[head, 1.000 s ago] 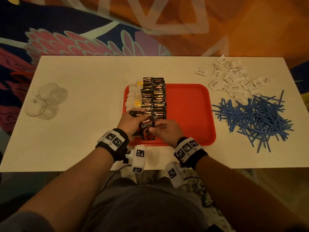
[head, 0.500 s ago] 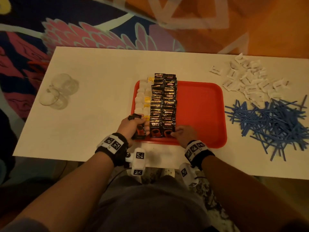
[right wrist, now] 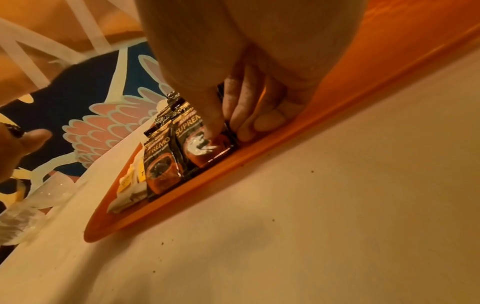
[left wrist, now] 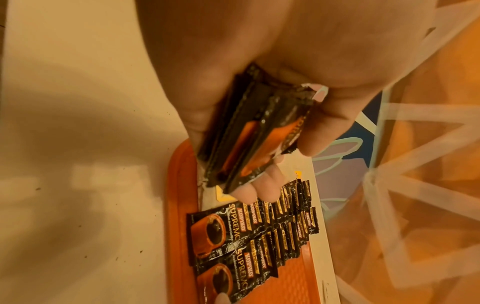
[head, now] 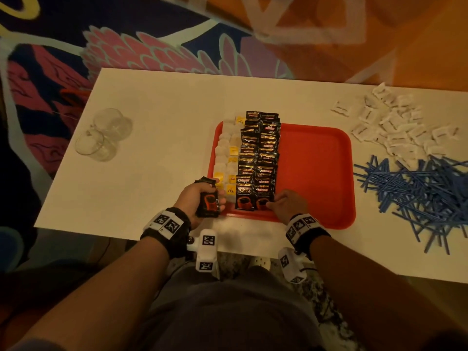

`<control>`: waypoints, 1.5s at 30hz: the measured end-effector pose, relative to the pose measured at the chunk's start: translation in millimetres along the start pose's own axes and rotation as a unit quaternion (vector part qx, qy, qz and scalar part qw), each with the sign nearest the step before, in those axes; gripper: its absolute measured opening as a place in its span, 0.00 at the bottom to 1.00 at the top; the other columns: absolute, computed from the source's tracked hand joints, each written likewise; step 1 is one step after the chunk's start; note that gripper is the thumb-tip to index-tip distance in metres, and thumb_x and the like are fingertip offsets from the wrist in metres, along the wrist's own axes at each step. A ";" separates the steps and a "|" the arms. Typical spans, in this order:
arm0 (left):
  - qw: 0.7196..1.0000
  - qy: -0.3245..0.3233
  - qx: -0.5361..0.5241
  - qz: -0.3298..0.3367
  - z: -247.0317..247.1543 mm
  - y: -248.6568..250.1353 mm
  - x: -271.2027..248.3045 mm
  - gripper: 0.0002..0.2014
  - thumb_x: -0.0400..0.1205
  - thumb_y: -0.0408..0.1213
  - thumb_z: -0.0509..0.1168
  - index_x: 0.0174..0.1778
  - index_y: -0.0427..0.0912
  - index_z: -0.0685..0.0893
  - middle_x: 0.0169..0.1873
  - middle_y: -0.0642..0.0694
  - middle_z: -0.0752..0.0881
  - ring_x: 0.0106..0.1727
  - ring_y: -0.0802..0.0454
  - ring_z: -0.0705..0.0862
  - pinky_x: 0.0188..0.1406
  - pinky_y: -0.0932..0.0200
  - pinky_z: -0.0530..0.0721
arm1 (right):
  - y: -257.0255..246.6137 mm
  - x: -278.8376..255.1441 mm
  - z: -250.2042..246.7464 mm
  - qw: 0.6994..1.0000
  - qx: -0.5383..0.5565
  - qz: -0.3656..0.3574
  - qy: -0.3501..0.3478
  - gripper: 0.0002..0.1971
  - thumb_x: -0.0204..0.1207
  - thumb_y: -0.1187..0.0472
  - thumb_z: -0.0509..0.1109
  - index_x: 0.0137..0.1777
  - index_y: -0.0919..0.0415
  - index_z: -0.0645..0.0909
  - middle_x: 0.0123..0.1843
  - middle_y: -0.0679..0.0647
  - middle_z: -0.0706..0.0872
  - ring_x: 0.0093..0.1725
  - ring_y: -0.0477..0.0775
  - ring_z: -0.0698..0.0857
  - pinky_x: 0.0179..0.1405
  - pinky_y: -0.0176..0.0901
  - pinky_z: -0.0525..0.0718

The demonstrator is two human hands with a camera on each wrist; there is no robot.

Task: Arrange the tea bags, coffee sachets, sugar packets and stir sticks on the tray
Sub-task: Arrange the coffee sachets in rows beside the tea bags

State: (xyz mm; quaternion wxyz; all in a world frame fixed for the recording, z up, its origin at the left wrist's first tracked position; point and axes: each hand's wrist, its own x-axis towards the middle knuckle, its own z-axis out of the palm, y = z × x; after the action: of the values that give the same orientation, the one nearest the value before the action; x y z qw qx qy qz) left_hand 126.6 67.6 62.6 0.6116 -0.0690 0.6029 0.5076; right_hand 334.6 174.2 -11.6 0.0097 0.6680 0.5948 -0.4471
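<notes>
Overhead, we saw the red tray [head: 316, 173] on the white surface [head: 157, 138], its left part filled with tea bags [head: 226, 153] and two overlapping rows of coffee sachets [head: 258, 153]. Our left hand [head: 197, 198] gripped a small stack of sachets [head: 208, 202] just off the tray's near-left corner, fingers curled round it. Our right hand [head: 288, 205] rested on the tray's near edge, its thumb on the nearest sachet [head: 262, 201] of the right row. Sugar packets [head: 395, 125] and blue stir sticks [head: 415, 188] lay loose on the surface to the right; two clear glasses [head: 103, 135] lay far left.

From the left wrist, we saw the stack [left wrist: 249, 131] pinched between thumb and fingers above the tray's corner [left wrist: 179, 185], the laid rows [left wrist: 272, 226] beyond.

From the right wrist, the thumb [right wrist: 210, 115] pressed the sachet's printed cup [right wrist: 207, 144]; the other fingers [right wrist: 249, 107] seemed curled against its right edge, though the blur left that uncertain.
</notes>
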 end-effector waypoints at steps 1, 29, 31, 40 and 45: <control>1.000 -0.001 0.004 0.001 1.7 0.4 0.0 0.13 0.85 0.27 0.56 0.62 0.38 0.80 0.38 0.39 0.89 0.34 0.44 0.86 0.34 0.51 0.88 | 0.8 -0.6 -1.0 1.000 -0.002 0.000 0.004 0.11 0.71 0.54 0.80 0.48 0.54 0.81 0.39 0.43 0.82 0.34 0.37 0.78 0.23 0.27 0.69; 0.440 -0.080 0.869 0.212 32.1 -20.6 43.8 0.27 0.88 0.46 0.58 0.84 0.63 0.62 0.80 0.44 0.66 0.66 0.38 0.82 0.59 0.46 0.84 | -9.9 -4.6 0.0 0.965 -0.194 -0.172 -0.048 0.20 0.82 0.61 0.67 0.72 0.43 0.76 0.63 0.51 0.71 0.57 0.52 0.75 0.55 0.46 0.85; 0.446 -0.075 0.865 0.217 35.5 -16.8 47.5 0.27 0.87 0.46 0.58 0.84 0.62 0.63 0.80 0.45 0.66 0.65 0.38 0.82 0.59 0.46 0.84 | -12.7 -0.1 -1.2 0.966 -0.192 -0.168 -0.042 0.20 0.81 0.60 0.67 0.71 0.41 0.76 0.64 0.51 0.70 0.57 0.52 0.75 0.54 0.46 0.85; 0.478 -0.060 0.844 0.234 42.6 -5.2 60.1 0.28 0.86 0.43 0.60 0.83 0.61 0.65 0.80 0.47 0.66 0.65 0.41 0.82 0.56 0.49 0.83 | -21.4 11.6 -7.4 0.967 -0.195 -0.159 -0.038 0.19 0.81 0.59 0.67 0.69 0.40 0.76 0.64 0.50 0.71 0.60 0.53 0.76 0.57 0.47 0.83; 0.494 -0.066 0.832 0.246 39.8 -3.8 61.9 0.28 0.85 0.42 0.60 0.83 0.59 0.66 0.81 0.46 0.64 0.65 0.41 0.82 0.54 0.50 0.82 | -20.7 13.4 -9.4 0.964 -0.203 -0.165 -0.046 0.18 0.81 0.58 0.67 0.69 0.42 0.77 0.67 0.51 0.71 0.57 0.50 0.75 0.49 0.38 0.77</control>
State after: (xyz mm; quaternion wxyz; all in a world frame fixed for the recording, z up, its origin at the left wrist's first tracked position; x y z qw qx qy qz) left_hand 140.9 126.8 21.1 0.2744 0.6559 0.6967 -0.0960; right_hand 322.0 195.9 -3.3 0.0984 0.5235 0.7737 -0.3430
